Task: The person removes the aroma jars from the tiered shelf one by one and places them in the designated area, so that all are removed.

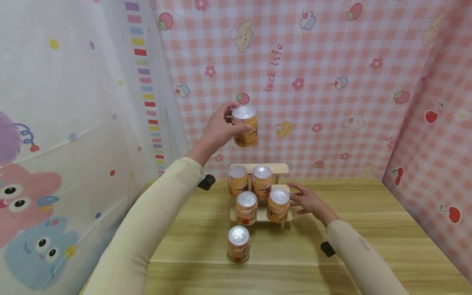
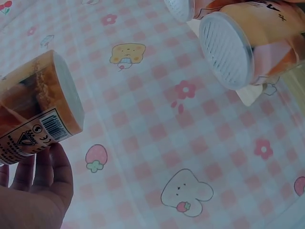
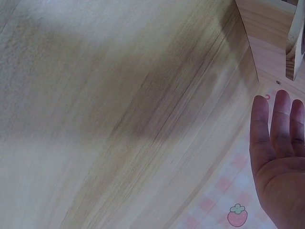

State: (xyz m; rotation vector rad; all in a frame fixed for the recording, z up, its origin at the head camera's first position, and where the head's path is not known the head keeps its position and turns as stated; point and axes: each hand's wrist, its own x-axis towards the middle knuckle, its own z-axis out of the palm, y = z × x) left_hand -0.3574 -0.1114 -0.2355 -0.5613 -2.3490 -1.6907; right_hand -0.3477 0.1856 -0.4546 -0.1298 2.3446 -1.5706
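High above the wooden stepped rack (image 1: pixel 278 168), my left hand (image 1: pixel 219 128) grips an orange-labelled can (image 1: pixel 247 133) with a silvery lid. The left wrist view shows fingers curled round that can's barcode side. Two similar cans, a left one (image 1: pixel 237 186) and a right one (image 1: pixel 262 187), stand on a middle step. Below them on the front step are another can (image 1: pixel 246 215) and a front right can (image 1: pixel 278 211). My right hand (image 1: pixel 311 204) is beside the rack's right end, its fingers extended near the front right can; whether they touch it I cannot tell.
One more can (image 1: pixel 239 250) stands upright on the wood-grained table (image 1: pixel 191 250) in front of the rack. A pink checked cloth (image 1: pixel 324 114) hangs behind, and a white patterned sheet (image 1: pixel 88 102) borders the left side.
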